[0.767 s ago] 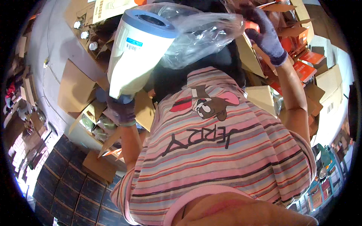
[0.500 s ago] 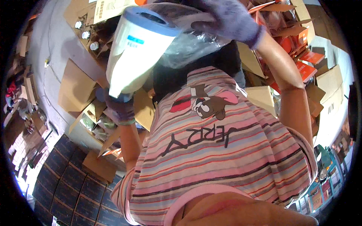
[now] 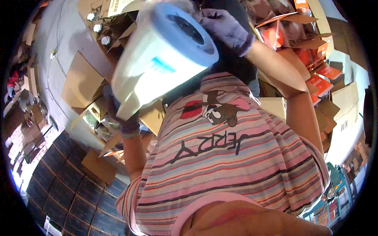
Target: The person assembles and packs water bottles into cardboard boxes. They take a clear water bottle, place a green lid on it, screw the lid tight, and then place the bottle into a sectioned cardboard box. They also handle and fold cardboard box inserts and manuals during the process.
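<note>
Head view: big white roll point(image 3: 157, 59) with blue end cap, tilted, cap end up and to the right, held in front of the chest above the striped shirt point(image 3: 232, 157).

Left hand point(image 3: 124, 118), gloved, sits under the roll's lower end. Fingers curl up around that end and press on it; mostly hidden behind the roll, so how far they spread I cannot tell.

Right hand point(image 3: 226, 27), gloved, is at the cap rim just beyond the dark core hole. Fingers point(image 3: 210, 15) bent, close together, touching the rim; whether they pinch anything I cannot tell.

Risks, judged:
- Roll is bulky and slanted, carried mainly from below. If the left fingers slip, it likely drops toward the open boxes point(image 3: 82, 84) beneath them.
- Right fingers have only an edge contact; a twist could pull the cap end away from them.
</note>
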Action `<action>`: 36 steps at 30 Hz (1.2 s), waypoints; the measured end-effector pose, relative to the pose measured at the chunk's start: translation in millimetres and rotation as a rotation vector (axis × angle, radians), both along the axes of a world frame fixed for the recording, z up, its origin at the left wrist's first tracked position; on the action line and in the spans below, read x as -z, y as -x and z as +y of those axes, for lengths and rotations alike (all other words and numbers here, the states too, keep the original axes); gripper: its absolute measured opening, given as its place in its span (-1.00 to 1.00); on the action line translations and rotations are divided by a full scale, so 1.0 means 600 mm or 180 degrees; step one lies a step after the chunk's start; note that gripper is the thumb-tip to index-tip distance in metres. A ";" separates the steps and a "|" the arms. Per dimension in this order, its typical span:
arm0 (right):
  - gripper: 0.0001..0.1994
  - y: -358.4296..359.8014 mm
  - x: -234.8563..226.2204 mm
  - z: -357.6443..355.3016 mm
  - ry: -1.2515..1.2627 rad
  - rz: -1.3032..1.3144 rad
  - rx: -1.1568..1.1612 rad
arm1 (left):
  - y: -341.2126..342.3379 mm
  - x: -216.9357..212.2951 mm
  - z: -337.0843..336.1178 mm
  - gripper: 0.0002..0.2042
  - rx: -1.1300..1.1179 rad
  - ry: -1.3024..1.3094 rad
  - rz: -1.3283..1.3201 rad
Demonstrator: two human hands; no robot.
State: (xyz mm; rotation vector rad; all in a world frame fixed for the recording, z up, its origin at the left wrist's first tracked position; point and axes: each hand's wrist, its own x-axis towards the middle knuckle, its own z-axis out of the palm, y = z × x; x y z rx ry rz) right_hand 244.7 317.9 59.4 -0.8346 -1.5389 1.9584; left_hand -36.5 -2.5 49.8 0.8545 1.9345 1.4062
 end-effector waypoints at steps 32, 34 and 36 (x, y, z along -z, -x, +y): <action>-0.80 -0.105 -0.166 -0.024 -0.0374 0.1355 -0.2027 | 0.131 0.213 0.561 -0.34 0.1758 0.1377 0.4302; -0.79 -0.107 -0.165 -0.011 -0.0287 0.1209 -0.1895 | 0.160 0.251 0.589 -0.36 0.2347 0.1359 0.3843; -0.76 -0.120 -0.155 -0.003 -0.0568 0.1117 -0.1628 | 0.159 0.242 0.619 -0.44 0.2473 0.1304 0.4057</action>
